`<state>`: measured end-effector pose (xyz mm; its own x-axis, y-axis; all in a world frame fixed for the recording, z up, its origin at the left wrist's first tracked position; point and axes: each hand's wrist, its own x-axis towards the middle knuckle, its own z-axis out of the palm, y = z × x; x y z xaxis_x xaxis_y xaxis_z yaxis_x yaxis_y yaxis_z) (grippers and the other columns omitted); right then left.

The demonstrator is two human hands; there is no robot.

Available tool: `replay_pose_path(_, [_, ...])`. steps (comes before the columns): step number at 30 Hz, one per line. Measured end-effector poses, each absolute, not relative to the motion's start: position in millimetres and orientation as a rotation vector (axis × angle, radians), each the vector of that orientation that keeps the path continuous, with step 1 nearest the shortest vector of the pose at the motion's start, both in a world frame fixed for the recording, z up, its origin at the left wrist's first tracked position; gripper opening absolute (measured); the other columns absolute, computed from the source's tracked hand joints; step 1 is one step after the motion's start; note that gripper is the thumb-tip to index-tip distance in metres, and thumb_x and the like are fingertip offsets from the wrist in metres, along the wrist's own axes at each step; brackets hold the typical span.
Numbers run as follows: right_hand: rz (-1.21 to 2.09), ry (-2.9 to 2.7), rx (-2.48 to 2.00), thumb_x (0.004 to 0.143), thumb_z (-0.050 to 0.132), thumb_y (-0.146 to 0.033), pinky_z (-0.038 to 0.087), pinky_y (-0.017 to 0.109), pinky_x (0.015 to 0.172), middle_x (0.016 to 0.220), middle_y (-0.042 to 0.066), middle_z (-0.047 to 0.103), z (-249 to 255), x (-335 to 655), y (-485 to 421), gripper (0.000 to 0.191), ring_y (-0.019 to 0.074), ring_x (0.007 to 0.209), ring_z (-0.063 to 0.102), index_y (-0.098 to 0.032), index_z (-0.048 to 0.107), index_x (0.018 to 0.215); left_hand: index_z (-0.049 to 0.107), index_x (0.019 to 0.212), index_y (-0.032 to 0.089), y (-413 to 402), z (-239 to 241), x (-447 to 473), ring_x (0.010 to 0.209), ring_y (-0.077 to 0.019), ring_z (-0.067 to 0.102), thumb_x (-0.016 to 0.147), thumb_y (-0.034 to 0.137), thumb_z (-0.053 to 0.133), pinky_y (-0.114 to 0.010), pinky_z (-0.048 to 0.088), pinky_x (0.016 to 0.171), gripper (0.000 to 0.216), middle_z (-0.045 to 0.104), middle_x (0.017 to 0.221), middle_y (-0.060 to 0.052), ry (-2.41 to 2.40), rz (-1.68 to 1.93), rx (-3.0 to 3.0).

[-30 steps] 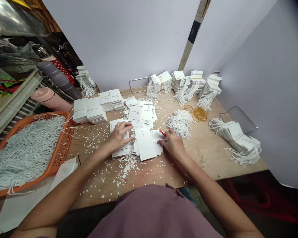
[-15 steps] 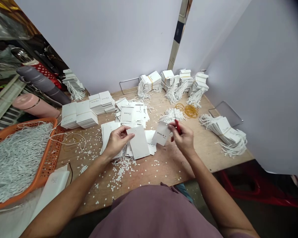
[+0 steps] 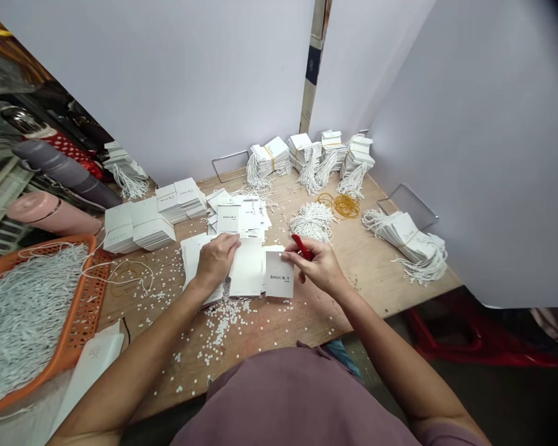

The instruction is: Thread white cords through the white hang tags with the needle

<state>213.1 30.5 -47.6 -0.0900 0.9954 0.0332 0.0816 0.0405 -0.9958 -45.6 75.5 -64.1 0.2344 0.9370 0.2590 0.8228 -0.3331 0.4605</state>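
Note:
My left hand [image 3: 216, 261] pinches the top edge of a blank white hang tag [image 3: 246, 275], which stands nearly straight over other tags. Beside it, my right hand [image 3: 320, 266] grips a smaller grey-white hang tag [image 3: 279, 282] printed "SHUI.B.Y" by its upper right corner. That same hand has a red-handled tool [image 3: 302, 246] tucked in its fingers; its kind is hidden. Loose white tags [image 3: 191, 253] lie under and left of my left hand. Just behind is a pile of printed tags [image 3: 227, 218]. A heap of white strings [image 3: 313, 220] lies beyond my right hand.
Tan rubber bands [image 3: 346, 206] lie by the strings. Banded, strung tag bundles [image 3: 272, 153] line the back; another bundle [image 3: 413, 241] sits right. Tag stacks [image 3: 153, 234] stand left, near an orange basket [image 3: 74, 322] of strings. Paper dots [image 3: 221, 325] litter the wooden table [image 3: 376, 272].
The printed tag in my right hand has moved left and turned upright, close beside the blank tag. The blank tag has straightened in my left hand. The whole view has shifted slightly.

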Motion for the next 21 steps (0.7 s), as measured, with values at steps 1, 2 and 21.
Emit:
replay_pose_path(1, [1.201,-1.36,-1.199,0.078,0.075,-0.036,0.046,0.025,0.044,0.077,0.003,0.066,-50.9,215.0,29.9,0.016,0.0133,0.062,0.057,-0.02,0.072,0.08,0.075,0.107,0.02,76.4,-68.5,-48.1,0.1,-0.0286,0.067,0.096,0.029,0.048,-0.041,0.051,0.088,0.03,0.072,0.11,-0.012,1.657,0.699,2.338])
replay_pose_path(2, [1.193,-1.362,-1.202,0.078,0.075,-0.036,0.046,0.025,0.044,0.078,0.004,0.066,-53.9,216.5,29.3,0.016,0.0135,0.062,0.057,-0.021,0.073,0.081,0.075,0.105,0.02,76.7,-71.6,-49.6,0.101,-0.0284,0.066,0.096,0.028,0.047,-0.041,0.051,0.088,0.03,0.071,0.11,-0.011,1.655,0.68,2.368])
replay_pose_path(21, [1.085,-1.096,-1.331,0.072,0.08,-0.046,0.042,0.024,0.032,0.064,-0.002,0.058,-62.8,255.3,16.2,0.032,0.008,0.039,0.048,-0.016,0.071,0.079,0.066,0.097,0.018,12.5,-70.3,2.7,0.099,-0.0335,0.056,0.077,0.049,0.077,-0.049,0.044,0.089,0.038,0.063,0.102,-0.013,1.504,0.447,2.421])
